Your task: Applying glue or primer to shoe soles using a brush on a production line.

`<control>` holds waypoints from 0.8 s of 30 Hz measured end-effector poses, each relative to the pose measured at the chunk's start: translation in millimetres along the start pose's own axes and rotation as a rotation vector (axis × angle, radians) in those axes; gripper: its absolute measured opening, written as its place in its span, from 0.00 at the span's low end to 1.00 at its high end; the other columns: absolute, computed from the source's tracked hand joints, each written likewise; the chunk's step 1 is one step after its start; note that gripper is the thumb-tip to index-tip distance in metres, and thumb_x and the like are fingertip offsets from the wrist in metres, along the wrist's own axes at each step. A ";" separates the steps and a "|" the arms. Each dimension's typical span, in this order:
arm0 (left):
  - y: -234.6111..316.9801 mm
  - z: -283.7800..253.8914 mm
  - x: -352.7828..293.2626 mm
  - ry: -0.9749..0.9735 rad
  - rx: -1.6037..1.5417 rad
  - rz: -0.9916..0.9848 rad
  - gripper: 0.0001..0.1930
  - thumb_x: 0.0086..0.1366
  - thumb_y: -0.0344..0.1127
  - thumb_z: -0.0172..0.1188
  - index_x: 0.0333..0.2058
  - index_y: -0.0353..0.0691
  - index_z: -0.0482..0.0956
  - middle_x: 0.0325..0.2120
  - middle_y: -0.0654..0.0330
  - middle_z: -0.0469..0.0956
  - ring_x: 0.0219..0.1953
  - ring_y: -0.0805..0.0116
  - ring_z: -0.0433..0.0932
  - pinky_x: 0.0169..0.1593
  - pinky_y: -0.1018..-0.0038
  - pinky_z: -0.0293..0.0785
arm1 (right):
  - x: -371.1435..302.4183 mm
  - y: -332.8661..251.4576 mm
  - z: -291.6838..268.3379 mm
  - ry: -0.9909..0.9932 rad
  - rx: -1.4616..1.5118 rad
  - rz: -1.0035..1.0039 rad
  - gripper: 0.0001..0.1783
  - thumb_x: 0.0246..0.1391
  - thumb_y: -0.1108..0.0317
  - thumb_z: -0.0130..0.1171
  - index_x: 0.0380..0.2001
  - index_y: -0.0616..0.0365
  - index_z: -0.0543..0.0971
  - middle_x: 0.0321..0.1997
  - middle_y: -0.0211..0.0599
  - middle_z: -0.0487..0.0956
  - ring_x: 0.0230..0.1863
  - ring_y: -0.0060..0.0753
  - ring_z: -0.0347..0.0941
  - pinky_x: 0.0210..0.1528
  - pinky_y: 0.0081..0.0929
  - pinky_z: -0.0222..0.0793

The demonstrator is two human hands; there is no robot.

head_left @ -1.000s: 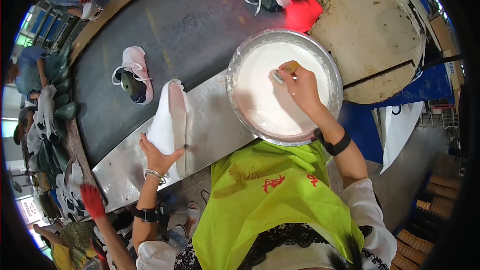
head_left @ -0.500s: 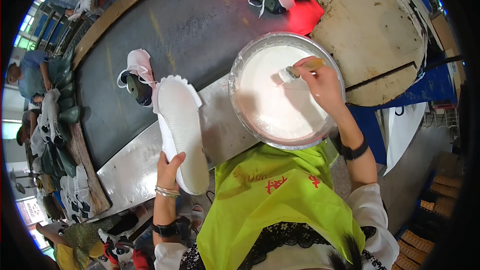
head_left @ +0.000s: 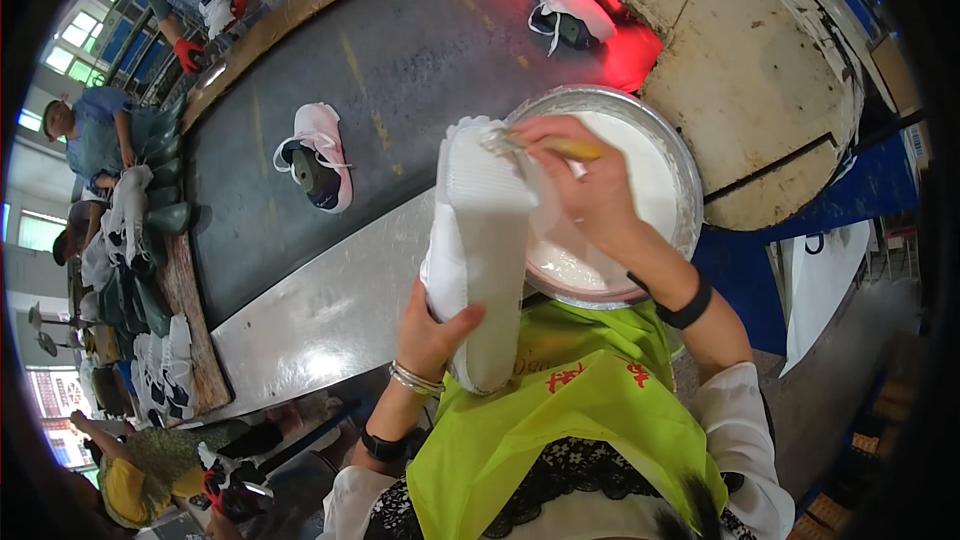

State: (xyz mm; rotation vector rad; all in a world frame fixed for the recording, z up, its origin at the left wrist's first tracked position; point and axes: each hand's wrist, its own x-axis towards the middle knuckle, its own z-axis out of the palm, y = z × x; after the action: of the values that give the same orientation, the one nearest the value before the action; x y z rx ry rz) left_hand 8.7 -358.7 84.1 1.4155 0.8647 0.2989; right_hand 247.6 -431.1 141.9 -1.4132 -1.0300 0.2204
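In my left hand (head_left: 432, 335) is a white shoe (head_left: 478, 250), sole turned up and toe pointing away from me. The fingers wrap its heel end. My right hand (head_left: 585, 180) grips a brush (head_left: 565, 147) with a yellowish handle; its bristles touch the sole near the toe, where a wet white coat shows. Behind that hand stands a round metal basin (head_left: 685, 170) holding white liquid (head_left: 640, 155). The shoe partly covers the basin's left rim.
A dark conveyor belt (head_left: 400, 70) carries a pinkish-white shoe (head_left: 318, 155) and another shoe (head_left: 570, 5) under red light. A metal ledge (head_left: 320, 285) runs along its near side. Co-workers (head_left: 95, 135) handle shoes at the left. A stained round board (head_left: 770, 60) lies right.
My left hand has moved the shoe right, to the basin's edge. The brush has left the liquid and now meets the sole's toe. The shoe on the belt appears farther right.
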 end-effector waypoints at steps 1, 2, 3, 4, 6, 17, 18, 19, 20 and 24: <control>-1.9 3.1 -0.4 -0.004 0.002 0.004 0.40 0.47 0.41 0.70 0.57 0.33 0.63 0.46 0.52 0.76 0.46 0.64 0.77 0.50 0.68 0.73 | -4.3 1.0 3.0 -0.006 -0.108 -0.141 0.08 0.56 0.77 0.56 0.40 0.61 0.77 0.41 0.35 0.79 0.40 0.27 0.76 0.44 0.25 0.72; -3.4 4.8 0.1 -0.001 0.011 0.059 0.41 0.47 0.41 0.71 0.58 0.33 0.63 0.46 0.52 0.76 0.46 0.64 0.77 0.51 0.68 0.72 | -8.6 -0.2 6.8 -0.017 -0.216 -0.285 0.09 0.56 0.77 0.55 0.40 0.59 0.77 0.42 0.35 0.79 0.42 0.27 0.76 0.46 0.27 0.72; -4.3 6.6 1.3 0.008 0.015 0.115 0.41 0.47 0.40 0.71 0.58 0.33 0.62 0.46 0.52 0.76 0.47 0.64 0.76 0.51 0.68 0.72 | -19.9 -6.3 8.8 -0.023 -0.217 -0.293 0.09 0.56 0.77 0.55 0.40 0.59 0.77 0.42 0.35 0.79 0.42 0.27 0.76 0.46 0.27 0.72; -3.8 6.6 3.6 0.013 0.009 0.120 0.41 0.47 0.40 0.71 0.58 0.33 0.62 0.46 0.52 0.76 0.47 0.64 0.76 0.51 0.68 0.72 | -36.9 -14.6 10.7 -0.098 -0.073 -0.152 0.09 0.56 0.77 0.56 0.41 0.59 0.77 0.43 0.35 0.78 0.43 0.27 0.75 0.46 0.27 0.72; -4.6 9.1 5.5 -0.031 -0.070 0.071 0.42 0.48 0.35 0.69 0.61 0.34 0.59 0.50 0.55 0.73 0.51 0.64 0.73 0.55 0.68 0.69 | -45.6 -17.6 7.3 -0.178 0.069 -0.009 0.09 0.56 0.77 0.56 0.41 0.58 0.78 0.44 0.35 0.78 0.44 0.28 0.75 0.46 0.28 0.72; 5.7 8.2 5.3 -0.053 -0.059 0.083 0.42 0.47 0.35 0.70 0.59 0.33 0.60 0.48 0.54 0.73 0.50 0.66 0.74 0.54 0.70 0.69 | 4.2 9.7 -15.5 0.107 -0.259 0.230 0.14 0.59 0.64 0.55 0.37 0.66 0.78 0.28 0.40 0.81 0.27 0.27 0.78 0.32 0.24 0.72; 5.7 8.5 6.0 -0.030 -0.073 0.069 0.42 0.47 0.35 0.70 0.59 0.33 0.60 0.49 0.53 0.73 0.50 0.66 0.74 0.54 0.70 0.69 | -10.5 5.6 -13.2 0.104 -0.228 0.313 0.13 0.60 0.64 0.55 0.37 0.66 0.78 0.27 0.42 0.81 0.28 0.27 0.78 0.31 0.25 0.72; 5.1 8.2 8.3 -0.028 -0.073 0.067 0.42 0.47 0.35 0.70 0.59 0.33 0.60 0.49 0.53 0.73 0.50 0.66 0.74 0.54 0.70 0.69 | -27.6 3.4 -11.4 0.102 -0.227 0.314 0.13 0.60 0.64 0.55 0.37 0.66 0.78 0.27 0.42 0.81 0.28 0.27 0.78 0.31 0.25 0.72; 2.8 5.6 11.7 -0.018 -0.085 0.066 0.41 0.47 0.35 0.70 0.59 0.33 0.60 0.49 0.53 0.73 0.49 0.66 0.74 0.54 0.69 0.70 | -43.7 0.9 -7.4 0.080 -0.165 0.315 0.13 0.59 0.65 0.56 0.37 0.66 0.78 0.27 0.42 0.81 0.27 0.27 0.78 0.31 0.24 0.72; 0.9 -0.7 16.1 0.015 -0.017 0.090 0.42 0.46 0.36 0.71 0.59 0.33 0.60 0.49 0.54 0.73 0.49 0.65 0.74 0.53 0.69 0.71 | -39.8 -10.0 -9.1 -0.027 -0.125 0.217 0.09 0.59 0.69 0.56 0.37 0.65 0.77 0.29 0.42 0.81 0.29 0.28 0.78 0.33 0.24 0.72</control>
State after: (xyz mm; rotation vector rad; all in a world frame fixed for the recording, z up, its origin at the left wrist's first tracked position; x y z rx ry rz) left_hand 19.3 -347.5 79.5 1.4401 0.8098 0.3845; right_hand 226.7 -466.7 134.1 -1.6408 -0.9245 0.3395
